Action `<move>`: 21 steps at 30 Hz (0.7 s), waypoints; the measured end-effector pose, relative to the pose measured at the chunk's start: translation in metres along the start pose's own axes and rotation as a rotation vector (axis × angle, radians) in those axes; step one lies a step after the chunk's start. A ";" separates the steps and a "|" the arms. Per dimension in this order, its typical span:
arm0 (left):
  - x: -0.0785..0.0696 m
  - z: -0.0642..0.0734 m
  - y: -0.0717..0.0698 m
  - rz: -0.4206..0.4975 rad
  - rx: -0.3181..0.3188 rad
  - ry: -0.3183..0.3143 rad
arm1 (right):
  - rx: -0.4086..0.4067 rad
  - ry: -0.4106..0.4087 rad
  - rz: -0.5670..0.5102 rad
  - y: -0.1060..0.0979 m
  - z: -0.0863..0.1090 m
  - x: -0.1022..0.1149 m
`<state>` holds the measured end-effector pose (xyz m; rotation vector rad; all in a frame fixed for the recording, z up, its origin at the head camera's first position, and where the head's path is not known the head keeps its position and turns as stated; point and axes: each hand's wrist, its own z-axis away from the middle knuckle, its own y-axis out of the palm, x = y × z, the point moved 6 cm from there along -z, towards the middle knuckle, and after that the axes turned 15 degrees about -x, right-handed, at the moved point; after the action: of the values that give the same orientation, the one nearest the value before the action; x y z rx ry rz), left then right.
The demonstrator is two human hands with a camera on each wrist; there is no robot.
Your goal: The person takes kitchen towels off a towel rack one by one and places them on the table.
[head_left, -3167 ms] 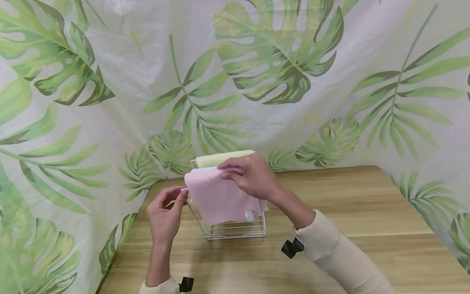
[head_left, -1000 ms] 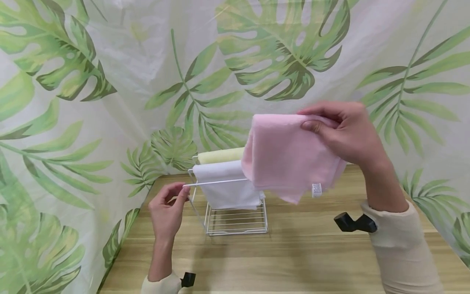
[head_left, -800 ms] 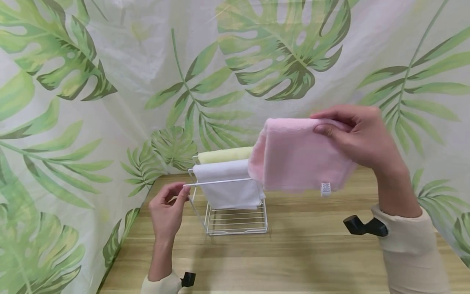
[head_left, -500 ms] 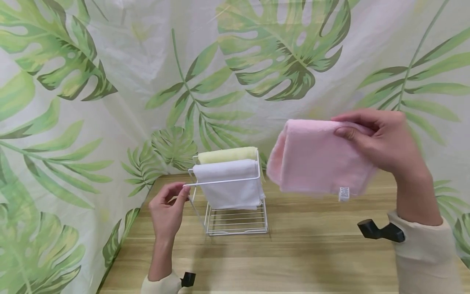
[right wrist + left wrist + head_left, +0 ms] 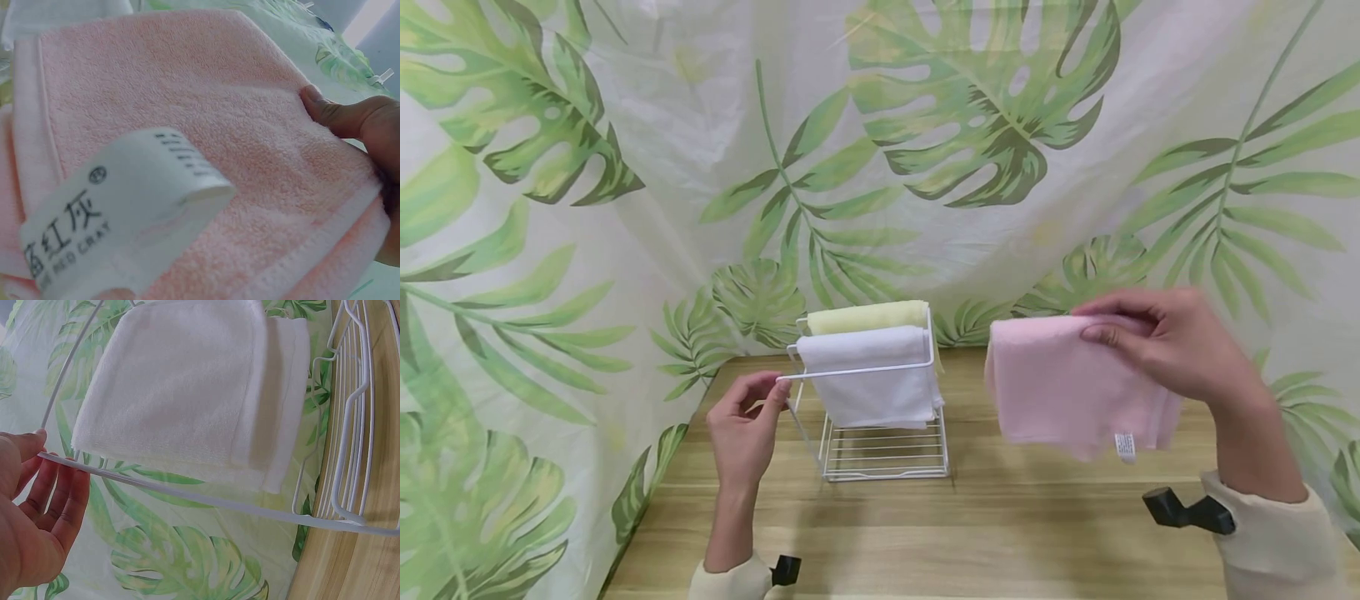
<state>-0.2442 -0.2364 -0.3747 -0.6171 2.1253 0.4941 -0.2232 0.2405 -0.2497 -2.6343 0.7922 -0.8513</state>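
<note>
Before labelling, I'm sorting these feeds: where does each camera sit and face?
Head: worn there, looking down and forward at white wire rack; left hand and right hand show.
Left wrist: worn there, facing folded white terry towel; left hand shows.
Right wrist: worn there, facing folded pink terry towel; right hand shows.
Head and left wrist share the white towel.

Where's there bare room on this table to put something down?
Bare table lies in front of the white rack and to its right, below the pink towel. Crowded: the rack's top, with the white towel, yellow towel and left hand.
</note>
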 end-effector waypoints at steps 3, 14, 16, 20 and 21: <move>0.002 0.000 0.000 0.006 0.001 0.003 | 0.055 -0.013 -0.042 0.009 0.010 -0.002; -0.001 -0.001 0.000 0.010 0.001 0.011 | 0.174 0.079 -0.193 0.037 0.049 -0.006; -0.001 -0.001 0.000 0.009 0.002 0.013 | 0.179 0.084 -0.237 0.042 0.055 -0.007; -0.001 0.000 0.000 0.011 0.001 0.014 | 0.190 0.107 -0.273 0.048 0.067 -0.007; -0.001 0.000 0.000 0.011 0.002 0.015 | 0.195 0.116 -0.285 0.049 0.070 -0.007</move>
<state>-0.2436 -0.2363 -0.3736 -0.6104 2.1439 0.4951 -0.2065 0.2104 -0.3279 -2.5754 0.3392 -1.1022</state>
